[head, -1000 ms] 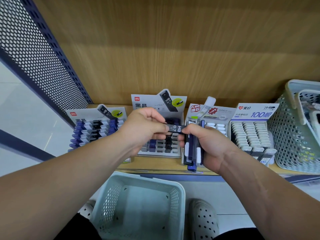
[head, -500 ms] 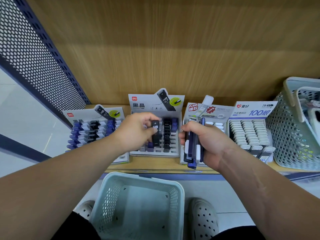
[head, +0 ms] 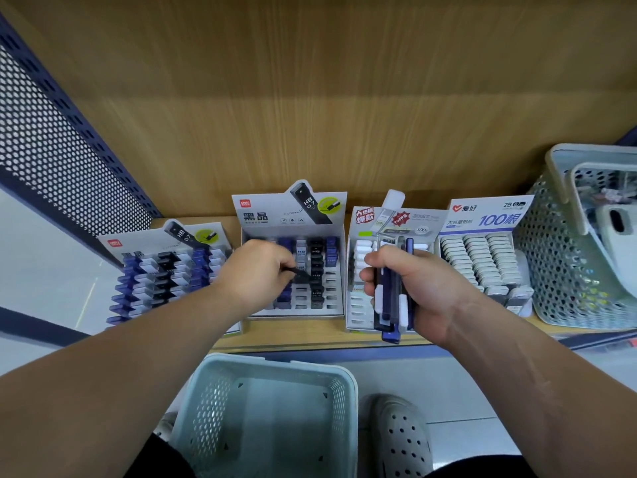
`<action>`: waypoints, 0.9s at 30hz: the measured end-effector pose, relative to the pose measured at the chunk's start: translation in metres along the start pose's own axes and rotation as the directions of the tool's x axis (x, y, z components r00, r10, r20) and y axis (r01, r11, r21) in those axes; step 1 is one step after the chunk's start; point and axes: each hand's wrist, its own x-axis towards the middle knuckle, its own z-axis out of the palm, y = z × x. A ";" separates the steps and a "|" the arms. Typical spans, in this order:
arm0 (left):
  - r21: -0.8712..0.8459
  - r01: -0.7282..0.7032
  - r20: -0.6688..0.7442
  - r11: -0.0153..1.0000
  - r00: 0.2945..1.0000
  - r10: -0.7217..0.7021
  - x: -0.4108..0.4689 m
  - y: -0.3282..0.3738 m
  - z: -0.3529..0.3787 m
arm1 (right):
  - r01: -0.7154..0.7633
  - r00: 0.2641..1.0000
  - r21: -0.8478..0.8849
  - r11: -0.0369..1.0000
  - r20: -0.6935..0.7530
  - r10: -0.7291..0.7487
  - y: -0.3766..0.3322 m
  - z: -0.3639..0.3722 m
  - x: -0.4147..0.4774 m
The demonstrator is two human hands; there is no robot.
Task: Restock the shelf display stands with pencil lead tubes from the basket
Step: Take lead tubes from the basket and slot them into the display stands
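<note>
A big brown wooden wall (head: 344, 98) fills the top of the picture. At the upper left, a dark metal sheet (head: 51, 160) full of tiny round holes leans down, with a blue edge (head: 86, 132) along it. Low on the right is my grey shoe (head: 403, 439), and it has holes too. The tip of my other shoe (head: 165, 426) peeks out at the bottom left. The pale floor (head: 465, 384) is under them.

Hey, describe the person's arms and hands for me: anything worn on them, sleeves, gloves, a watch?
Both arms are bare as far up as the view shows, with no sleeve on the left forearm or the right forearm. The left hand and the right hand are ungloved. No watch or bracelet shows at either wrist, and no ring on the fingers in view.
</note>
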 end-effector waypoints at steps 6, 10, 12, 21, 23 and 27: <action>0.146 -0.084 0.060 0.986 0.995 0.076 0.010 -0.009 0.012 | 0.002 1.000 0.023 1.000 0.012 -0.002 -0.001 -0.009 0.000; 0.238 -0.109 0.121 0.965 0.989 0.081 0.011 -0.014 0.021 | 0.008 1.000 0.026 1.000 0.021 -0.009 -0.001 -0.012 0.000; 0.287 -0.120 0.141 0.951 0.987 0.082 0.013 -0.014 0.023 | 0.014 1.000 0.020 1.000 0.024 -0.014 -0.001 -0.014 -0.001; 0.408 -0.221 0.194 0.886 0.969 0.153 0.014 -0.006 0.033 | 0.010 0.999 0.071 0.997 0.039 -0.013 0.001 -0.019 -0.002; 0.419 -0.222 0.216 0.880 0.966 0.141 0.012 -0.008 0.036 | -0.006 0.999 0.138 0.990 0.039 0.000 0.001 -0.019 -0.001; 0.256 -0.145 0.119 0.956 0.986 0.118 0.011 -0.006 0.033 | -0.003 0.999 0.208 0.978 0.050 -0.007 -0.001 -0.018 -0.001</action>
